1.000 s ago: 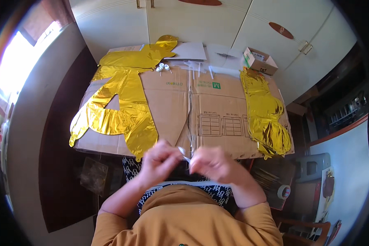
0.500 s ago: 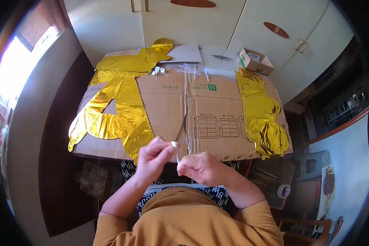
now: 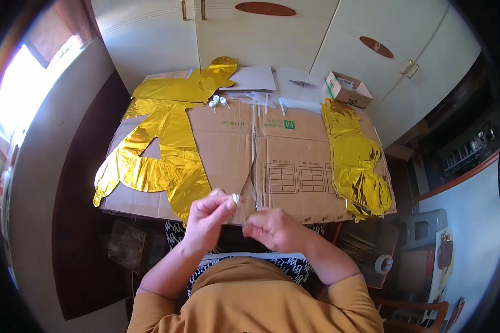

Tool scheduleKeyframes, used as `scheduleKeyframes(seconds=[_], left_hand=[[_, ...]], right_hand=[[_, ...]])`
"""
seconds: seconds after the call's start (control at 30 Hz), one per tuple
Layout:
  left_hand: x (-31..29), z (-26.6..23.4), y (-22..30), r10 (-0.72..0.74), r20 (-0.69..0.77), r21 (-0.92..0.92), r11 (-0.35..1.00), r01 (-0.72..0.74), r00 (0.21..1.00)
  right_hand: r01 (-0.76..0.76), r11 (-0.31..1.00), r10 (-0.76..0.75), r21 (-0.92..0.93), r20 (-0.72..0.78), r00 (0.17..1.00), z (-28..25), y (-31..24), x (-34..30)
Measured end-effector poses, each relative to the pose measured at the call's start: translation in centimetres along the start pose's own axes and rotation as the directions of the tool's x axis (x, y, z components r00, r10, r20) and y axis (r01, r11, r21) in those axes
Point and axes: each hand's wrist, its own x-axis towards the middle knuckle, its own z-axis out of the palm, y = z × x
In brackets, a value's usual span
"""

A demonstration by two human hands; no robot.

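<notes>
Here, open box (image 3: 353,99), contents unclear; hands (image 3: 208,215) hold roll (image 3: 236,198), strand (image 3: 243,214).

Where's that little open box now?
In the head view, the little open box sits at the far right corner of the cardboard, between the gold foil on the right and the white cupboards.

Glossy crinkled gold foil (image 3: 178,139), matt brown cardboard (image 3: 222,144), smooth-looking white roll (image 3: 236,198), satiny white cabinet doors (image 3: 261,36), translucent plastic sheet (image 3: 297,91), matt mustard cloth shirt (image 3: 255,299), glossy brown wooden chair (image 3: 443,311)
</notes>
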Motion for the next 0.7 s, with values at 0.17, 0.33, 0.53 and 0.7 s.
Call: scheduleKeyframes(seconds=[0.17,0.33,0.53,0.7], left_hand=[[-1.2,0.7,-1.2,-0.033,0.180,0.032,0.999,0.027,0.983],[-0.1,-0.1,-1.9,-0.060,0.048,0.041,0.997,0.059,0.997],[-0.3,0.7,-0.8,-0.082,0.190,-0.293,0.946,0.136,0.978],[0.4,0.4,-2.4,-0.063,-0.009,0.086,0.994,0.063,0.998]], right_hand=[[-0.005,1.000,0.006,0.005,-0.226,0.974,-2.4,1.1,1.5],[0.080,0.997,-0.081,-0.014,-0.151,0.985,-0.5,0.5,0.9],[-0.042,0.997,0.054,0.069,-0.181,0.982,-1.5,3.2,1.9],[0.197,0.948,-0.262,-0.252,-0.255,0.931,-0.2,2.6,1.5]])
